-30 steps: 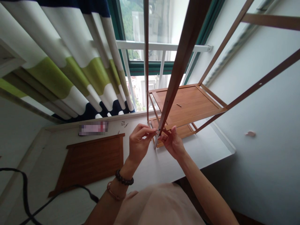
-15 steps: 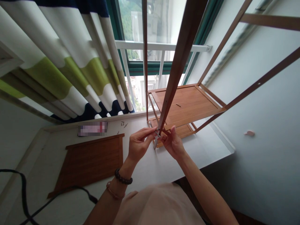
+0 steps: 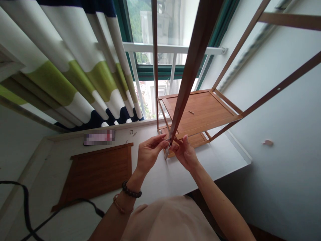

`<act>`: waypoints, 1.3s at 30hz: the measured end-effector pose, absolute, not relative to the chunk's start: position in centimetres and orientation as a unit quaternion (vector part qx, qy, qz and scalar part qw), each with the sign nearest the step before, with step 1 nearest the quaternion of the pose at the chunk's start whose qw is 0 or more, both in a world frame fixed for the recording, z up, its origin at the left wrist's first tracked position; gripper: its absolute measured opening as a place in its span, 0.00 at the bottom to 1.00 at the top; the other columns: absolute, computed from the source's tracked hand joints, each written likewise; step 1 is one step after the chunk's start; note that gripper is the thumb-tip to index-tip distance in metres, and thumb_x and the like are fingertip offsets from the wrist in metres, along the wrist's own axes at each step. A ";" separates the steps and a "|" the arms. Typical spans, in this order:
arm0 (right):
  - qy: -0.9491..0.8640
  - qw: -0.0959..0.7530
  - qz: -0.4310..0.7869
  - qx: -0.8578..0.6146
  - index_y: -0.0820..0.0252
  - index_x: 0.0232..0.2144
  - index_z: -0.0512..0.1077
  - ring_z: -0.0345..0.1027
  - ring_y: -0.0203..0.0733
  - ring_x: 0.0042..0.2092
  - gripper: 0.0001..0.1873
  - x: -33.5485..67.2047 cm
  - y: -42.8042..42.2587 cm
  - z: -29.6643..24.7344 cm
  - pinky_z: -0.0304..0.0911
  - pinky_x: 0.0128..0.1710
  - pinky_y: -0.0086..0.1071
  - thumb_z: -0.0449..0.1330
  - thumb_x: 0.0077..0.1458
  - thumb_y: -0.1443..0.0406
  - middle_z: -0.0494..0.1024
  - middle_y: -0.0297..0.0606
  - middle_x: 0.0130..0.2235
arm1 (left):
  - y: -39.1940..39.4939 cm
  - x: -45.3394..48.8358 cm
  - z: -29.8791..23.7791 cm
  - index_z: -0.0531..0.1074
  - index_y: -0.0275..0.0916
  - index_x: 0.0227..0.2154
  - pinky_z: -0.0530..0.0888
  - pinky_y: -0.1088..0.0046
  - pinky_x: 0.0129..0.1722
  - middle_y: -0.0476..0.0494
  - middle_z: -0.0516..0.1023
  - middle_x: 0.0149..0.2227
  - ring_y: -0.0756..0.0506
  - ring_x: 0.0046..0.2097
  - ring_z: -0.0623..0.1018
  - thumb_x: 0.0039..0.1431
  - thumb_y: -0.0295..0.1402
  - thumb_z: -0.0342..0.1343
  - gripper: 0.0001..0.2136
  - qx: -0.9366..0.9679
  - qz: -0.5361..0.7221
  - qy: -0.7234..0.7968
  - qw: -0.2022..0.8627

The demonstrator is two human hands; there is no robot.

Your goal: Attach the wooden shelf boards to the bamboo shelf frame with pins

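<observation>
The wooden rack (image 3: 190, 77) stands in front of me, its near post slanting up past the camera. My left hand (image 3: 149, 152) is closed at the left side of that post, with thumb and fingertips pinching a thin metal rod (image 3: 168, 140) that looks like a hex key. On the other side, my right hand (image 3: 185, 152) grips the post where it meets the shelf panel (image 3: 200, 110). Its thumb points up by the shelf's near edge, and its fingertips are partly hidden behind the post. A loose screw (image 3: 191, 112) lies on that shelf.
A separate wooden panel (image 3: 97, 172) lies on the white surface (image 3: 150, 187) to the left. Several small screws (image 3: 132, 133) and a blurred-out packet (image 3: 99, 137) are beyond it. A black cable (image 3: 25, 201) hangs at lower left. Curtain (image 3: 82, 73), window railing (image 3: 175, 48) and wall surround the rack.
My left hand's fingers have turned slightly at the post, and the thin metal rod sits at a different angle, showing less. My right hand stays in place.
</observation>
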State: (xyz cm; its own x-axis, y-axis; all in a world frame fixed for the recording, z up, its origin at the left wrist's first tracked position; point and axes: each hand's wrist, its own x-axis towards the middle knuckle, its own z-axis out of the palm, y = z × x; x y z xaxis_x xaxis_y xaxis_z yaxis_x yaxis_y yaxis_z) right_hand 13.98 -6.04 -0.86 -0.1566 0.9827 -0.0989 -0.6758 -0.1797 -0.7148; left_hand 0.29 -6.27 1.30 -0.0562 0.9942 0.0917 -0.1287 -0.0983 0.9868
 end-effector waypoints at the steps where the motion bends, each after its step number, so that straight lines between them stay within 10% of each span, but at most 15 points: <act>1: -0.269 0.585 0.710 -0.285 0.56 0.34 0.72 0.70 0.35 0.28 0.18 14.0 -6.0 -0.9 0.65 0.37 0.34 0.56 0.49 0.51 0.77 0.35 0.38 | -6.3 0.3 1.4 0.76 0.35 0.35 0.77 0.70 0.32 0.43 0.79 0.28 0.48 0.28 0.77 0.44 0.33 0.62 0.13 0.472 0.566 0.455 0.500; 18: -0.290 0.607 0.684 -0.282 0.56 0.32 0.71 0.72 0.34 0.27 0.12 14.3 -5.9 -1.1 0.67 0.33 0.31 0.58 0.50 0.55 0.77 0.34 0.37 | -5.9 -0.3 1.1 0.75 0.40 0.32 0.73 0.75 0.34 0.46 0.78 0.30 0.50 0.33 0.76 0.51 0.25 0.56 0.06 0.719 0.551 0.382 0.183; 28: -0.298 0.605 0.682 -0.284 0.56 0.31 0.69 0.72 0.36 0.27 0.12 14.5 -5.7 -1.0 0.68 0.33 0.32 0.60 0.48 0.55 0.77 0.31 0.28 | -6.8 0.9 1.7 0.75 0.38 0.31 0.74 0.78 0.31 0.47 0.78 0.30 0.51 0.30 0.77 0.51 0.29 0.57 0.05 0.650 0.539 0.465 0.266; 39: -0.298 0.611 0.680 -0.275 0.56 0.31 0.68 0.73 0.35 0.30 0.11 14.5 -5.8 -1.3 0.68 0.35 0.33 0.58 0.50 0.56 0.77 0.33 0.36 | -5.4 0.2 1.5 0.74 0.37 0.31 0.71 0.77 0.35 0.46 0.77 0.29 0.51 0.32 0.75 0.52 0.24 0.54 0.06 0.757 0.526 0.378 0.092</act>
